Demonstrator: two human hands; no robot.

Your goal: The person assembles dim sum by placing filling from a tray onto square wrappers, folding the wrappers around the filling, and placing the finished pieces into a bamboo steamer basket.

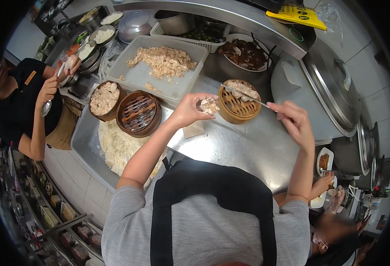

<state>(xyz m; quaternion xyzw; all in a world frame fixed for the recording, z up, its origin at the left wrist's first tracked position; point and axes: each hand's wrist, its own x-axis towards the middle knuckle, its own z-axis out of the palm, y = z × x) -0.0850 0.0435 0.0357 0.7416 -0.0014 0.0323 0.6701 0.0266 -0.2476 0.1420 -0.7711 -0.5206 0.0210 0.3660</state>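
A grey tub [77,141] holds a pale, crumbly mass. Above it, a round steamer basket [106,116] is packed with dumplings [104,98]; beside it, a second basket [138,114] shows its slats. Behind, a clear bin [186,84] contains pale filling [161,62]. The left hand [190,110], half-curled, holds a dumpling [209,106] beside a third basket [241,109], with dumplings along its far side. Over that basket lies a thin metal tool [259,102], its long axis slanting, tip pointing far left, its near end pinched by the right hand's [294,122] bent fingers.
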